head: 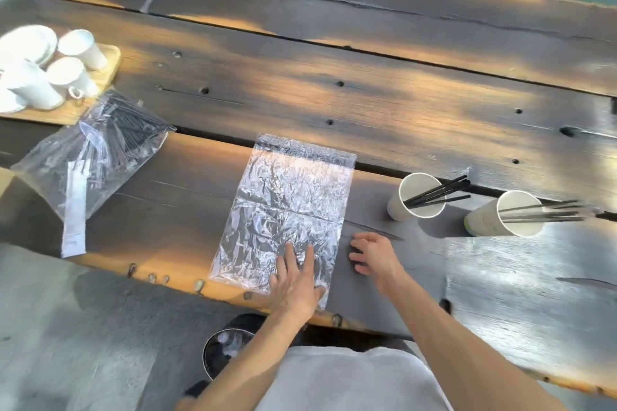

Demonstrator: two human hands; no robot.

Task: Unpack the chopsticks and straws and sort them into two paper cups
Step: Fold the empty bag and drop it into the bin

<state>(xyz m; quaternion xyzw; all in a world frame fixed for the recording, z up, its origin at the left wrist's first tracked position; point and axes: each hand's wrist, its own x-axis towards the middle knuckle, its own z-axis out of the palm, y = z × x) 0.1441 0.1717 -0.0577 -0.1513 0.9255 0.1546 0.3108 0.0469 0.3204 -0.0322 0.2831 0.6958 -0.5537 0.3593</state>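
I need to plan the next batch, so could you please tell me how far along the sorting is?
Partly done. Done: both paper cups, the nearer cup and the right-hand cup, already hold dark sticks, and the flat clear bag looks empty. In hand: the left hand presses flat on that bag; the right hand hovers beside it, holding nothing. Left: the second bag on the left remains full of dark sticks.

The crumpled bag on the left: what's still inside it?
Inside the crumpled bag lie dark thin sticks, bunched toward its far end, and a white paper strip sticks out. Glare hides whether they are straws or chopsticks.
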